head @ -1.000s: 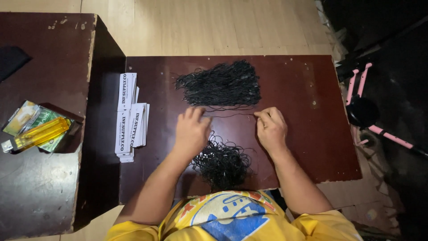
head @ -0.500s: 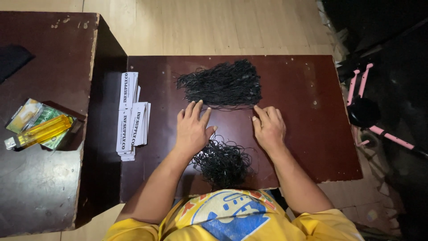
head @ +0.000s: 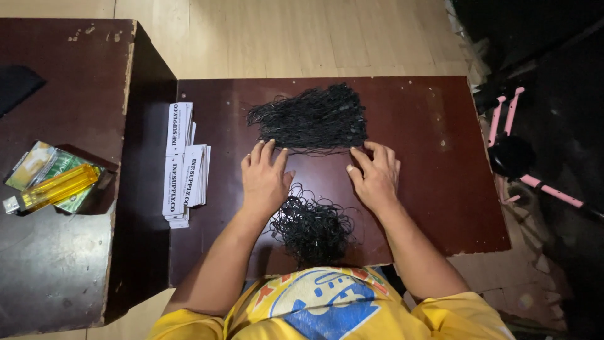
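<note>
A flat bundle of straight black strings (head: 311, 119) lies across the far middle of the dark red table (head: 434, 145). My left hand (head: 264, 178) rests palm down with its fingertips at the bundle's near left edge. My right hand (head: 375, 173) lies flat too, fingertips touching the bundle's near right corner. Neither hand grips anything. A tangled heap of black strings (head: 311, 226) sits between my wrists near the table's front edge.
Stacks of white paper tags (head: 184, 164) lie on the table's left side. A higher dark table (head: 56, 252) at the left carries a yellow lighter (head: 53, 189) and a green packet (head: 34, 165). Pink-and-black bars (head: 519, 151) stand at the right.
Both hands slid forward from the loose single strand up to the near edge of the straight bundle, fingers spreading flat on the table.
</note>
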